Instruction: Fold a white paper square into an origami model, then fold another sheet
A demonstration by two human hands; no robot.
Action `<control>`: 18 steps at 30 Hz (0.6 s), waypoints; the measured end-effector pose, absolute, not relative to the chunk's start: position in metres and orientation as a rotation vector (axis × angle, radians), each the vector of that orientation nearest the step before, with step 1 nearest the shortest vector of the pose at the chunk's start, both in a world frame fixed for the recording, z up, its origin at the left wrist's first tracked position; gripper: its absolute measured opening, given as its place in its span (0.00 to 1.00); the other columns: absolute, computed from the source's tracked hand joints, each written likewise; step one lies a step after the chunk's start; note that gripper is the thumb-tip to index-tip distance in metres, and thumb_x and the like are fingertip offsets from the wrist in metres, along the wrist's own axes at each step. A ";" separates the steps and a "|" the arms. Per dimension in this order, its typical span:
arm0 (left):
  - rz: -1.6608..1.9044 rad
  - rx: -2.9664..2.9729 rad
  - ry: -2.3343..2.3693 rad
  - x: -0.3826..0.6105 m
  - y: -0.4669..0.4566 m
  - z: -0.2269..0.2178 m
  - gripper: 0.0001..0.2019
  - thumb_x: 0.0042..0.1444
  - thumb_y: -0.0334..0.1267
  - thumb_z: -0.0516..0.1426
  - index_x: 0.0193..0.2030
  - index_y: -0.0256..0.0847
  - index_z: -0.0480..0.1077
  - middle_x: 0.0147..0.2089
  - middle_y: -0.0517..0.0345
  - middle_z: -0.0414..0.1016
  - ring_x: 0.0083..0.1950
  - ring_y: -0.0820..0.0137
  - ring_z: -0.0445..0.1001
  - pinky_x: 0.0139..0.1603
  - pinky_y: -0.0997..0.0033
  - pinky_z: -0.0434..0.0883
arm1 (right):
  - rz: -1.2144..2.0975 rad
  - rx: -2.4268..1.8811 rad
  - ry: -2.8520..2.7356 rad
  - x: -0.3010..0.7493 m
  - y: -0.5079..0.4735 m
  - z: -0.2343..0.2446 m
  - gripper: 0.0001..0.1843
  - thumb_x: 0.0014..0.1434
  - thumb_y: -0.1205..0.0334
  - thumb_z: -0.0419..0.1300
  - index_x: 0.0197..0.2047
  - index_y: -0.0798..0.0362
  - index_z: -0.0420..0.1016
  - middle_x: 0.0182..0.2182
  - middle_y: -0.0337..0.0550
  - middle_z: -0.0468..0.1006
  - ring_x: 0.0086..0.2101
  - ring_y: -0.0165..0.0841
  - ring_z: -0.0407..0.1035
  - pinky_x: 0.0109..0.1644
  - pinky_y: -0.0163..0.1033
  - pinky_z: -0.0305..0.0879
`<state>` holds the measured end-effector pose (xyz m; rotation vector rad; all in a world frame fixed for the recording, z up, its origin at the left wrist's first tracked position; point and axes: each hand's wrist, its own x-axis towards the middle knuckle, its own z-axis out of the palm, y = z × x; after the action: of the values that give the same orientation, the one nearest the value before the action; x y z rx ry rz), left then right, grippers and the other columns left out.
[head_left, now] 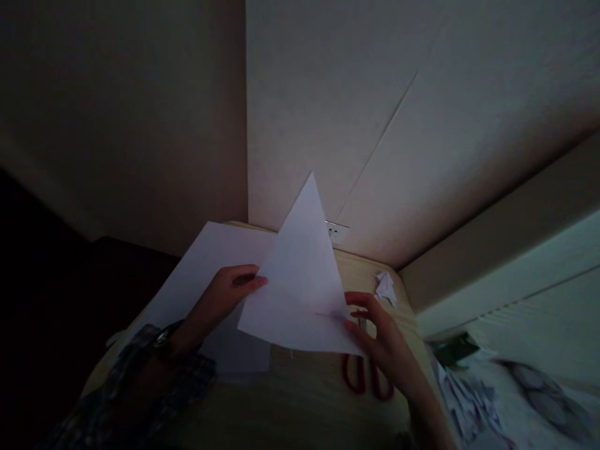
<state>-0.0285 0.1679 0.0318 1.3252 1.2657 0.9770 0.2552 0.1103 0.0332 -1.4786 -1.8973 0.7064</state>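
A white paper sheet, shaped like a tall triangle with a curved lower edge, is held up between my two hands. My left hand pinches its left edge between thumb and fingers. At the lower right edge, my right hand grips the same paper. Below my right hand lie scissors with red handles, their upper part mostly hidden. Larger white paper sheets lie on the table to the left, partly behind my left arm and the held paper.
The small table stands against a pale wall with a power socket. A crumpled piece of paper is at the table's back right. Beside the table on the right are a bed with rumpled cloth and a dark green item.
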 end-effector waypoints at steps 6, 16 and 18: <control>0.871 1.248 1.279 -0.036 0.147 0.003 0.07 0.44 0.42 0.64 0.27 0.41 0.77 0.28 0.58 0.79 0.32 0.62 0.74 0.33 0.70 0.70 | 0.537 -1.441 -2.082 0.250 0.074 0.018 0.18 0.60 0.65 0.58 0.53 0.47 0.65 0.55 0.49 0.69 0.56 0.39 0.65 0.58 0.49 0.66; 0.731 1.286 1.375 -0.050 0.138 -0.016 0.22 0.45 0.47 0.62 0.46 0.39 0.72 0.43 0.50 0.79 0.42 0.56 0.78 0.42 0.59 0.75 | 0.779 -1.447 -2.307 0.255 0.060 0.011 0.15 0.62 0.68 0.55 0.51 0.47 0.71 0.51 0.48 0.74 0.50 0.37 0.70 0.53 0.45 0.69; 0.763 1.412 1.422 -0.054 0.135 -0.024 0.28 0.47 0.47 0.60 0.55 0.39 0.65 0.51 0.48 0.75 0.42 0.59 0.77 0.42 0.58 0.76 | 0.805 -1.441 -2.317 0.259 0.059 0.007 0.15 0.62 0.68 0.54 0.51 0.47 0.72 0.51 0.48 0.74 0.50 0.37 0.69 0.53 0.46 0.68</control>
<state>-0.0540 0.1347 -0.0236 1.4121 1.4215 0.7632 0.2587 0.0585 0.0069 -1.4412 -2.3166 0.8054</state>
